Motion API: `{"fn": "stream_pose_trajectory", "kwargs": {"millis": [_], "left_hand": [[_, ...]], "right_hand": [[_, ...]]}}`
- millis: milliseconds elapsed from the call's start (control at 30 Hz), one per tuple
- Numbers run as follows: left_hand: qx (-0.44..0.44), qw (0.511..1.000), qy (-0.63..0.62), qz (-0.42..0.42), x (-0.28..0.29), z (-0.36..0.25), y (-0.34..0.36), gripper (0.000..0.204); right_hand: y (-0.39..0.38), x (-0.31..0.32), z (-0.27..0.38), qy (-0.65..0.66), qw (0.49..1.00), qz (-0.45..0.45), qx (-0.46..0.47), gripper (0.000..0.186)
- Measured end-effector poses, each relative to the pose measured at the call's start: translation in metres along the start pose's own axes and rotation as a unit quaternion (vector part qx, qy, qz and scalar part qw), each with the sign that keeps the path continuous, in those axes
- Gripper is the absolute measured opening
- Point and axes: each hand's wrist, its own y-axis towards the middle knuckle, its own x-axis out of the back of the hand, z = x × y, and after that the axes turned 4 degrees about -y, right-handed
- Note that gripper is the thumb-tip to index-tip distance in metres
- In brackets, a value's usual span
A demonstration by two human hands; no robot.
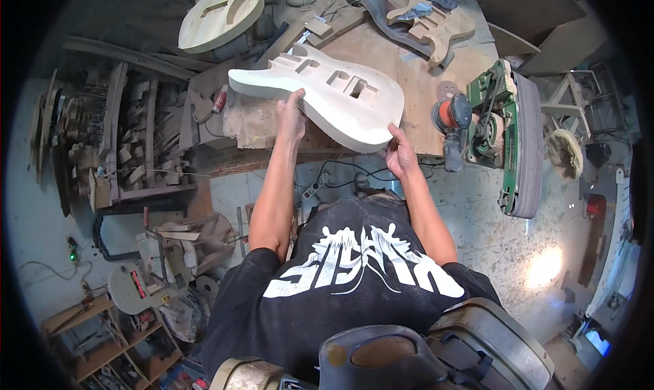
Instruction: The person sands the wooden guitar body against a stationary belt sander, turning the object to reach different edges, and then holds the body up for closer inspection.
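A pale wooden guitar body (327,111), with routed cavities in its upper face, is held up over the near edge of the workbench. My left hand (291,115) grips its near edge by the left-hand waist, thumb on the upper side. At the rounded right end, my right hand (400,154) clasps the rim, thumb up along the side. The fingers of both hands are partly hidden beneath the body. To the right of it lies an orange and dark sander (455,114) on the bench.
Right of the workbench (422,134) stands a green belt sander (501,128). A second guitar body (436,25) lies at the back, and another pale one (221,15) is at the far left. A rack of wood offcuts (146,138) stands left. Black cables (340,183) hang below the bench.
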Motion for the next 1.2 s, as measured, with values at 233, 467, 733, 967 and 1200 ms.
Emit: {"fn": "stream_pose_trajectory", "kwargs": {"millis": [233,467,733,967,1200], "left_hand": [[0.055,0.998,-0.019,-0.038,-0.002,0.009,-0.007,0.050],[0.101,0.989,-0.109,-0.012,0.004,0.051,-0.019,0.044],[0.139,0.958,-0.248,-0.041,0.033,0.018,-0.057,0.070],[0.147,0.978,-0.045,-0.144,0.149,0.003,-0.080,0.052],[0.156,0.970,-0.093,-0.160,0.157,0.040,-0.122,0.046]], "right_hand": [[0.001,-0.008,0.015,-0.012,1.000,0.018,0.013,0.062],[-0.009,-0.006,0.001,0.062,0.998,-0.025,-0.008,0.063],[-0.016,0.018,0.007,0.039,0.997,-0.042,0.053,0.058],[0.025,0.049,0.028,-0.018,0.996,-0.055,0.062,0.051],[0.083,0.071,0.035,-0.070,0.993,-0.068,-0.061,0.051]]}}
